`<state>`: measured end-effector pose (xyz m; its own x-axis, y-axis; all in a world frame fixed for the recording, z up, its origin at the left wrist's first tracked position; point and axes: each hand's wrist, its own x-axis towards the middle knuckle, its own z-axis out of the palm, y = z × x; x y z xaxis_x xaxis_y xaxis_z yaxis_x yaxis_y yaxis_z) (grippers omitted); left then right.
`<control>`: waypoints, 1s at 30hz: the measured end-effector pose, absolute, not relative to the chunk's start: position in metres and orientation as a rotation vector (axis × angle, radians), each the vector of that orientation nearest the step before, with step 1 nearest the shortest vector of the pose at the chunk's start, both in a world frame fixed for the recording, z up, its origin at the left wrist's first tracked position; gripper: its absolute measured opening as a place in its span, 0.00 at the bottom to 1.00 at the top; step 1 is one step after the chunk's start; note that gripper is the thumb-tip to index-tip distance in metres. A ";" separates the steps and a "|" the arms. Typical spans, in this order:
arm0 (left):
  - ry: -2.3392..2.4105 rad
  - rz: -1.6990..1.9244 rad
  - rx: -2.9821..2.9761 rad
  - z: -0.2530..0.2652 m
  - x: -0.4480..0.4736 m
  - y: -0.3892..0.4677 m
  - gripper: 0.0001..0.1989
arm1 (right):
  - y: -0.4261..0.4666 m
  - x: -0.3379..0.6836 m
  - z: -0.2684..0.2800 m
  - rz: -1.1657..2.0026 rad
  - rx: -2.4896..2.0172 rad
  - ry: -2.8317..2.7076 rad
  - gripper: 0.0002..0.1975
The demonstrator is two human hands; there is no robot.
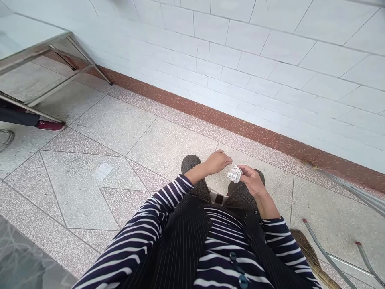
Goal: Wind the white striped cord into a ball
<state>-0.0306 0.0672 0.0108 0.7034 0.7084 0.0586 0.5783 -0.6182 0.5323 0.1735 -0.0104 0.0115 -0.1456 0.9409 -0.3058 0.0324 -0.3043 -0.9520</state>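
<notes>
Silvery metal frames a pale-topped table (31, 32) at far left, where another person's dark red shoe (51, 126) shows by its base on the speckled stone floor (111, 124). A flat, creased white sheet (102, 171) lies to its right, well apart from the hands. Nearer the middle, the left hand (217, 161), below a navy-and-white striped sleeve (171, 193), is closed at the fingertips on a short white cord strand (236, 165), which slants rightward to a small, rounded ball of wound white cord (234, 175). The ball sits between the hands, above the dark woven trousers (240, 196), touching the right hand (254, 181), whose fingers curl narrowly at its right edge; the left hand is the farther one. Nearly round, the ball shows no clear long axis. At far right, a tan straw broom (303, 244) appears beside a silvery tubular frame with red tips (350, 265).
</notes>
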 end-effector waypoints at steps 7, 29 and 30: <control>1.050 0.439 2.070 -0.015 -0.030 0.053 0.15 | -0.011 0.174 0.050 1.505 -1.229 -0.839 0.24; 1.026 0.370 2.286 0.038 -0.021 0.046 0.13 | 0.023 0.173 0.022 0.939 -1.681 -1.597 0.20; 1.016 0.379 2.313 0.038 -0.024 0.049 0.13 | 0.019 0.173 0.019 1.026 -1.664 -1.596 0.20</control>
